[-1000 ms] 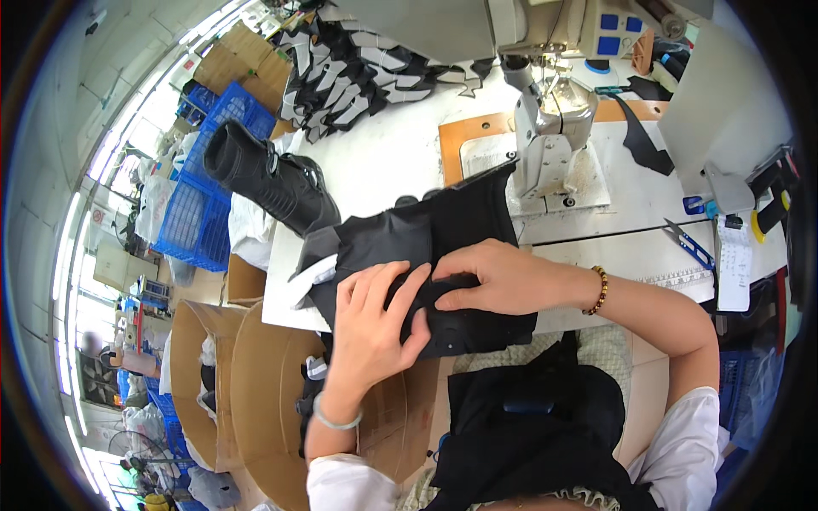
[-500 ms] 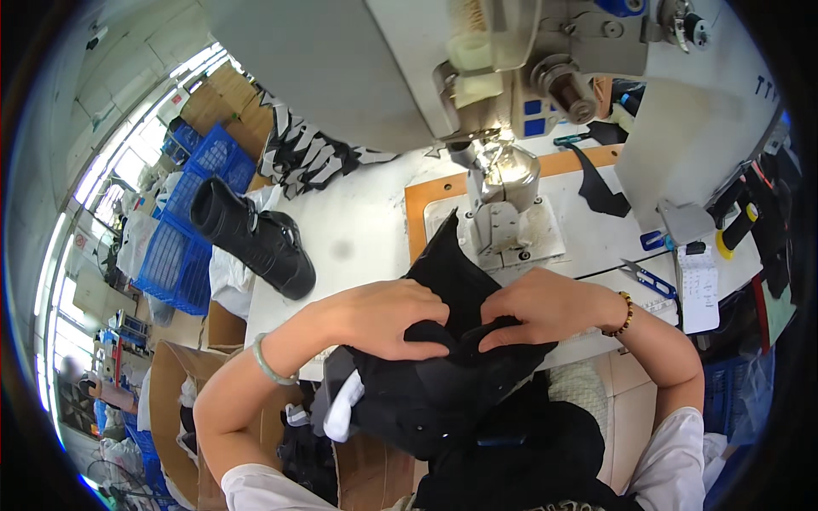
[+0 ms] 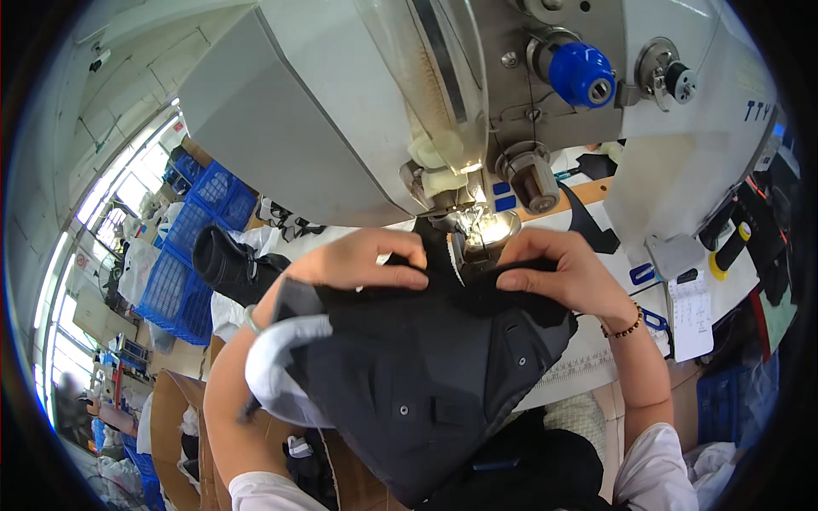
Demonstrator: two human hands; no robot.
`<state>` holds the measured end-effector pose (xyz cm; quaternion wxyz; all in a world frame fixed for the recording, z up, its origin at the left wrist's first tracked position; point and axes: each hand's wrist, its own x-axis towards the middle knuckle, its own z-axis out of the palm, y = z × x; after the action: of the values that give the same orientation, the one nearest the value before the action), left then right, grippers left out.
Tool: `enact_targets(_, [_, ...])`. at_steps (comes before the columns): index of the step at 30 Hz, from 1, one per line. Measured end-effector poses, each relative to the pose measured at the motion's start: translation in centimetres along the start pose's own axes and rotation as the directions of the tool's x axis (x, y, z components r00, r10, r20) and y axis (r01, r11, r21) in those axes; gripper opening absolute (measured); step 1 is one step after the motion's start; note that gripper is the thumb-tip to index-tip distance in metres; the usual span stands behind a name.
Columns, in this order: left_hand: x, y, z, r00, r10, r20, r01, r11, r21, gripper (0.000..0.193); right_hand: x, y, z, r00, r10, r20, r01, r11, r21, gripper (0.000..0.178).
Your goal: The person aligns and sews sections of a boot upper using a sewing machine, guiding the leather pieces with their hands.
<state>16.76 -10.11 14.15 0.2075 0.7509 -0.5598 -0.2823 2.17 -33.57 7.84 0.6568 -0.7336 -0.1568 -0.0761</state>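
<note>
A black boot upper (image 3: 443,366) with small metal eyelets and a pale padded edge hangs between my hands, in front of the sewing machine (image 3: 307,128). My left hand (image 3: 366,262) is closed on its top edge, thumb against fingers. On the other side my right hand (image 3: 550,268) pinches the same edge close to the lit needle area (image 3: 486,234). A strip of the upper reaches up toward the presser foot; whether it lies under the foot I cannot tell. The machine bed is mostly hidden behind the upper.
A black boot (image 3: 228,266) lies left of my left arm. To the right are a black cut piece (image 3: 594,223), blue-handled snips (image 3: 654,320), a paper sheet (image 3: 688,317) and a thread spool (image 3: 729,252). Blue crates (image 3: 175,294) and a cardboard box (image 3: 170,417) stand left.
Both hands have raised the boot upper toward the needle and spread it, so its eyeleted face shows. The view has shifted, with more of the machine head in it.
</note>
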Motion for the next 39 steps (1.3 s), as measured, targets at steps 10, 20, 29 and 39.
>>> enact_targets(10, [0.7, -1.4, 2.2, 0.981, -0.06, -0.183, 0.061, 0.998, 0.002, 0.024, 1.4, 1.2, -1.6, 0.967, -0.16, -0.199, 0.126, 0.977, -0.173, 0.032])
enact_targets(20, [0.8, -1.6, 1.2, 0.845, 0.014, -0.535, 0.006, 0.999, 0.037, 0.024, 0.9, 0.9, -1.9, 0.975, -0.094, -0.199, 0.074, 0.992, -0.106, 0.029])
enact_targets(29, [2.6, -2.9, -1.8, 0.626, 0.075, -0.776, -0.061, 0.997, 0.048, 0.024, 1.3, 1.0, -1.5, 0.961, -0.178, -0.212, 0.126, 0.963, -0.239, 0.024])
enact_targets(39, [0.7, -3.0, 0.6, 0.276, 0.06, -0.959, -0.075, 0.996, 0.041, 0.024, 1.0, 2.1, -0.9, 0.96, -0.192, -0.206, 0.152, 0.969, -0.196, 0.019])
